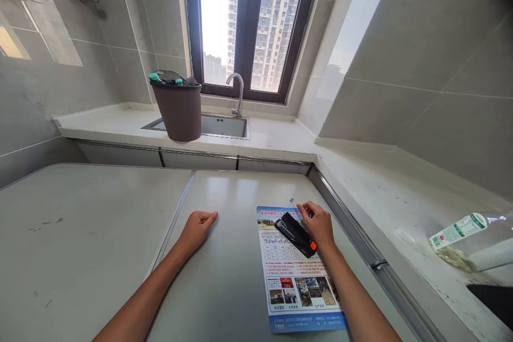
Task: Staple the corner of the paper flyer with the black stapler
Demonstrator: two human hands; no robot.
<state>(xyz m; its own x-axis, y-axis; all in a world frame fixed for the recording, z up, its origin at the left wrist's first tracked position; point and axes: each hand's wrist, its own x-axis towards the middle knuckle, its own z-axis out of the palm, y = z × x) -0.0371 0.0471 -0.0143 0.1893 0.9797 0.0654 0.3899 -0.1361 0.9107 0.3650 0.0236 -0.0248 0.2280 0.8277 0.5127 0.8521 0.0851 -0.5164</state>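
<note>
A printed leaflet (284,270) with a blue border, text, tables and small photos lies on the pale tabletop (230,256). Diagonally across its upper part rests a black stapler (295,234) with an orange-red spot at its near end. My right hand (318,224) is closed in a pinch at the leaflet's top right, beside the stapler; the corner there is hidden beneath the fingers. To the left, my left hand (198,228) is a loose fist over the table, thumb laid along the fingers, with nothing visible in it. Small bits like staples (292,200) lie just beyond the leaflet.
A counter (272,131) runs along the back and right, with a sink (224,125) and tap (239,93). A brown bin (180,112) stands at the sink's edge. On the right counter lies a clear bottle (468,243). Dark specks dot the table's left half.
</note>
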